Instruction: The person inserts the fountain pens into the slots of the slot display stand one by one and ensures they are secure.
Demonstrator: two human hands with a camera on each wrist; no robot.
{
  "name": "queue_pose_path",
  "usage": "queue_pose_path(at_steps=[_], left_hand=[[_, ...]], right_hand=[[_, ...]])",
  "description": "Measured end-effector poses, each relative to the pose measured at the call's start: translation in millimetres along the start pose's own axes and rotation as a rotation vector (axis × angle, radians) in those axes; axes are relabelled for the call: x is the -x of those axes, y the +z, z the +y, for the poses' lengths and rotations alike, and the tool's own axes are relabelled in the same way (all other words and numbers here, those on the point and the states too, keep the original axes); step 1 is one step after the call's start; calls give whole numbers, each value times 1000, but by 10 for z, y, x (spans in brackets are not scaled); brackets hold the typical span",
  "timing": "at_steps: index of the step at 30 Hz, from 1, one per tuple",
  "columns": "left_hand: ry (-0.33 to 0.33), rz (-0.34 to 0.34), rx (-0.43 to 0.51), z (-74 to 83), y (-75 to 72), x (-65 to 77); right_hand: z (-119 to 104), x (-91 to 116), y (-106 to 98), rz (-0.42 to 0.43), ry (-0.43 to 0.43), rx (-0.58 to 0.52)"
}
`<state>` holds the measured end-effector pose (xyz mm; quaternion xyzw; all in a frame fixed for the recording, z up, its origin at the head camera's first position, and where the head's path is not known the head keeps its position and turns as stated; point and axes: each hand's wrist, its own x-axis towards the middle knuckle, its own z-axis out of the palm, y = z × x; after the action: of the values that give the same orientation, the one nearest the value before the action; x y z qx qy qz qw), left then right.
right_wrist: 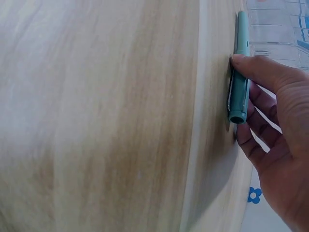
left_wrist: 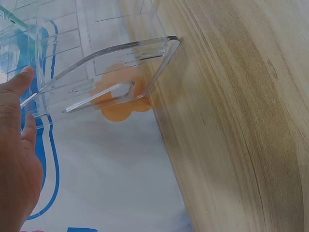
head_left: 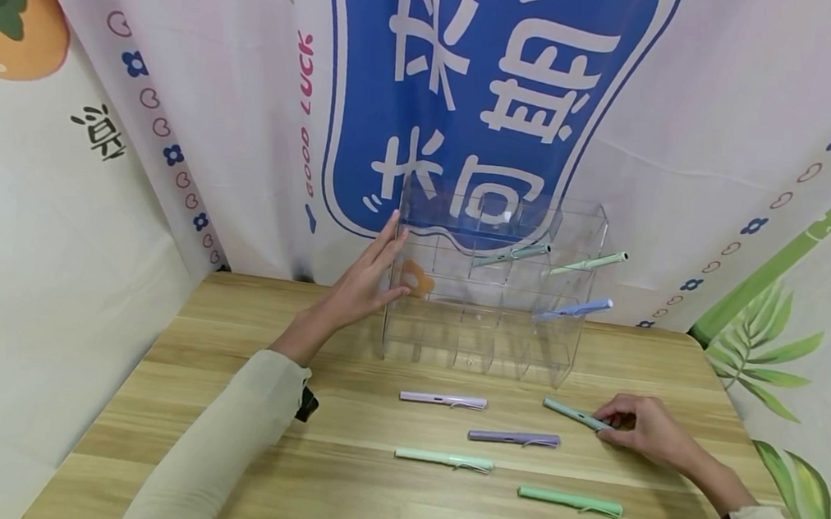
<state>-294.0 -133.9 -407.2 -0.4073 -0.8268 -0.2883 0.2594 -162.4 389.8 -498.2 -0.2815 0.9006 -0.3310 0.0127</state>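
A clear acrylic pen rack [head_left: 479, 331] stands at the back of the table, with a teal pen [head_left: 527, 254], a pale green pen [head_left: 590, 263] and a blue pen [head_left: 576, 308] sticking out of its right part. My left hand [head_left: 365, 284] rests against the rack's left side, fingers extended; the left wrist view shows the same hand [left_wrist: 19, 145] beside the clear side panel [left_wrist: 111, 53]. My right hand [head_left: 644, 428] pinches a dark teal pen [head_left: 573, 413] low over the table, in front of the rack's right end. Thumb and fingers hold that pen [right_wrist: 239, 87] near its clip end.
On the wooden table [head_left: 335, 500] lie a pink-lilac pen [head_left: 442, 399], a purple pen [head_left: 514, 438], a mint pen [head_left: 444, 459] and a green pen [head_left: 569, 500], all roughly crosswise. Printed curtain [head_left: 258, 196] hangs right behind the rack.
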Motion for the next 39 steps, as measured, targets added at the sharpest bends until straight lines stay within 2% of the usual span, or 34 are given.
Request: queue_pose_path(at_steps=[14,24,39], left_hand=[[30,24,11,-2,17,-1],[8,3,23,6,-4,-2],[6,7,18,-4,-2,-6]], right_hand=[[-70,10,-59,44,-15,-8],[-108,-11,-159,89,-25,-8],[-236,-62,-273,162,-58,19]])
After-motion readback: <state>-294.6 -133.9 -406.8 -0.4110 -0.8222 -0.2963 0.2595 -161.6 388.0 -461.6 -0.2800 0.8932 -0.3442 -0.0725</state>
